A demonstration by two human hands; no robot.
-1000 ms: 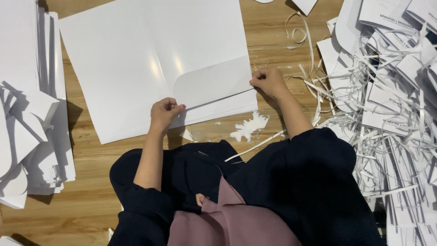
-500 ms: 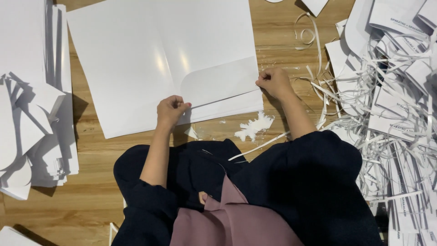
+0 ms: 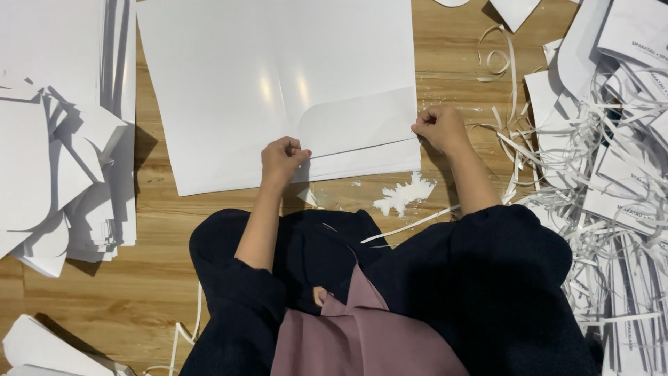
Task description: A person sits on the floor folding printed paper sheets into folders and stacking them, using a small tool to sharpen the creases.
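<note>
White glossy card sheet [image 3: 236, 90], large and creased down its middle like an opened folder, lies flat on the wooden plank floor [image 3: 160, 230] at our twelve o'clock, and folded up over its lower right quarter is a curved white pocket flap [image 3: 358, 122]. Our left hand [image 3: 282, 160] sits at the sheet's near edge, at about eleven o'clock from our lap, curled almost into a fist with the fingertips pinching the lower left corner of that flap against the sheet. Our right hand [image 3: 440, 129] is at about one o'clock, likewise closed tight, its fingers gripping the right edge of the sheet where the flap ends. Both forearms come out of dark navy sleeves [image 3: 487, 264], and a mauve cloth [image 3: 362, 334] shows at six o'clock over our lap. Just below the sheet, between our arms, a small ragged white paper scrap [image 3: 403, 195] lies on the floor, with a thin white strip [image 3: 410, 224] beside it running toward five o'clock. At nine o'clock a stack of cut white card pieces [image 3: 56, 160] spreads well apart from our hands. At three o'clock a tangled heap of narrow white paper trimmings [image 3: 598, 181] covers further printed white sheets, near our right hand but not touching it.
</note>
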